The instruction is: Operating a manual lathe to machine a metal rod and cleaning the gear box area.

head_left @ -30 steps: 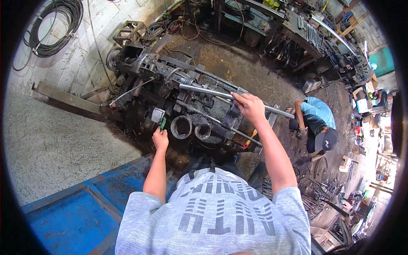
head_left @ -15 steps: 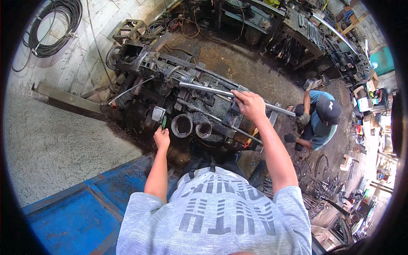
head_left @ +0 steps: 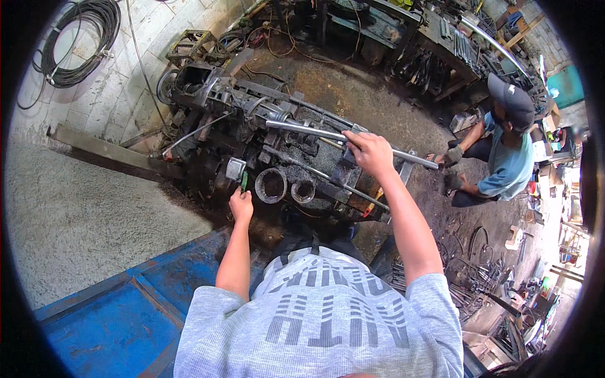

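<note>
A long, dark lathe-like machine (head_left: 220, 94) stretches diagonally ahead of me, with metal shavings over its bed. My right hand (head_left: 373, 154) is wrapped over a long silver metal bar (head_left: 302, 130) that lies above the bed. At the machine's near left side, the closed fingers of my left hand (head_left: 241, 205) grip a short green lever (head_left: 244, 183), just below a small grey metal box (head_left: 236, 168). Two round containers, a larger one (head_left: 271, 186) and a smaller one (head_left: 304, 191), stand right of that hand. A tool with a red-and-yellow handle (head_left: 372, 205) rests near the machine's right end.
A co-worker (head_left: 504, 151) in a blue-green shirt and cap crouches by the bar's right end, wearing gloves. Blue metal panels (head_left: 107, 334) lie at lower left. Metal rods and scrap (head_left: 485, 277) cover the floor at right. A cluttered workbench (head_left: 441, 50) stands at far right.
The co-worker has shifted right and raised their head and upper body. My hands stay in the same places on the bar and lever.
</note>
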Motion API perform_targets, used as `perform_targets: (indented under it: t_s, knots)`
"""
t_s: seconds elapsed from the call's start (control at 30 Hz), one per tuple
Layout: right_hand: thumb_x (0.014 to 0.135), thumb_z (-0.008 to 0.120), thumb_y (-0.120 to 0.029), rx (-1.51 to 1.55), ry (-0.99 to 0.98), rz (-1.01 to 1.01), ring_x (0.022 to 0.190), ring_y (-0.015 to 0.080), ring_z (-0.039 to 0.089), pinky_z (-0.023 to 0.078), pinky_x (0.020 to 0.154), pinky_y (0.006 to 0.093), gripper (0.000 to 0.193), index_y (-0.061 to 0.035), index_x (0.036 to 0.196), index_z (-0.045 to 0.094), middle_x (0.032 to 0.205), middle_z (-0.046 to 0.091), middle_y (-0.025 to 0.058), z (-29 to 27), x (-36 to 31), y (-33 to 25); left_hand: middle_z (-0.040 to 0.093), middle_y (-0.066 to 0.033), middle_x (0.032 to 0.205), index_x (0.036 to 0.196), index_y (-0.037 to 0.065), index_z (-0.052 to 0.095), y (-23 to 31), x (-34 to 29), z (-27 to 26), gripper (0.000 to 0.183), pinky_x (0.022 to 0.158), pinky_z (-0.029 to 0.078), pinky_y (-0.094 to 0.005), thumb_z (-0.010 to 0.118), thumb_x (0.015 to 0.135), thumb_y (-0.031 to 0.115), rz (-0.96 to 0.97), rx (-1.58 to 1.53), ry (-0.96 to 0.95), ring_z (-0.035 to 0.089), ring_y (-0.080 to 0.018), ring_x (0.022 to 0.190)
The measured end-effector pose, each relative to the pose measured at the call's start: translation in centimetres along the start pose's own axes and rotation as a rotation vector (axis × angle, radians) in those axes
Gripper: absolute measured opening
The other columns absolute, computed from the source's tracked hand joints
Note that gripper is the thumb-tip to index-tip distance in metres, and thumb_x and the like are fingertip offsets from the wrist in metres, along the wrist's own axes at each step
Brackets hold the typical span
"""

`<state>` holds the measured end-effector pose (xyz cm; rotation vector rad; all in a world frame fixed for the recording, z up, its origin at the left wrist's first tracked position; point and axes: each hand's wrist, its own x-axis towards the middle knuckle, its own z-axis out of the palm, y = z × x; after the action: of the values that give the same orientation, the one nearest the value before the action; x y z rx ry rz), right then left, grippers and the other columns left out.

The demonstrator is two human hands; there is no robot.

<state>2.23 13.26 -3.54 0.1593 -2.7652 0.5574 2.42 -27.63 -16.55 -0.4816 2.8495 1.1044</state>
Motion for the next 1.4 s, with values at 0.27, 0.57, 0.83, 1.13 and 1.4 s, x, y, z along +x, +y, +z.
perform_targets:
  t_s: [0.27, 0.57, 0.83, 1.13, 1.4]
  knots:
    - [0.087, 0.063, -0.028, -0.010, -0.028, 0.030, 0.075, 0.0265, 0.064, 0.051, 0.066, 0.0395, 0.026, -0.0225, 0.112, 0.069, 0.080, 0.064, 0.0034, -0.3, 0.0, -0.4, 0.071, -0.0221, 0.093, 0.120, -0.005, 0.061, 0.5, -0.2, -0.4, 0.042, 0.081, 0.051, -0.0356, 0.067, 0.083, 0.015, -0.010, -0.022, -0.009, 0.070, -0.0298, 0.091]
    - [0.087, 0.063, -0.028, -0.024, 0.019, -0.002, 0.075, 0.0258, 0.064, 0.050, 0.066, 0.0394, 0.026, -0.0233, 0.112, 0.069, 0.080, 0.064, 0.0026, 0.5, 0.0, -0.1, 0.067, -0.0260, 0.090, 0.117, -0.004, 0.063, 0.3, 0.0, -0.3, 0.040, 0.079, 0.050, -0.0437, 0.067, 0.082, 0.015, 0.028, 0.000, 0.019, 0.067, -0.0394, 0.089]
    - [0.086, 0.064, -0.028, -0.025, 0.014, -0.001, 0.076, 0.0252, 0.064, 0.050, 0.066, 0.0392, 0.026, -0.0230, 0.112, 0.068, 0.080, 0.064, 0.0027, 0.4, 0.1, -0.1, 0.070, -0.0220, 0.088, 0.114, -0.001, 0.065, 0.7, 0.0, -0.6, 0.036, 0.079, 0.050, -0.0392, 0.068, 0.083, 0.016, 0.007, 0.018, -0.010, 0.069, -0.0336, 0.088]
    - [0.086, 0.064, -0.028, -0.044, -0.008, 0.001, 0.077, 0.0251, 0.064, 0.050, 0.068, 0.0394, 0.027, -0.0223, 0.113, 0.068, 0.081, 0.064, 0.0024, 0.5, 0.2, -0.3, 0.070, -0.0230, 0.093, 0.116, -0.004, 0.063, 1.9, -0.5, -0.9, 0.040, 0.082, 0.051, -0.0390, 0.068, 0.082, 0.016, -0.029, 0.000, -0.023, 0.069, -0.0341, 0.092]
    - [0.087, 0.063, -0.030, -0.033, -0.009, 0.002, 0.078, 0.0249, 0.064, 0.050, 0.068, 0.0394, 0.028, -0.0227, 0.114, 0.067, 0.083, 0.065, 0.0021, 0.7, 0.1, -0.1, 0.068, -0.0262, 0.089, 0.119, -0.005, 0.061, 0.7, -0.4, -0.4, 0.043, 0.079, 0.050, -0.0421, 0.069, 0.082, 0.017, 0.017, -0.001, 0.035, 0.068, -0.0378, 0.089]
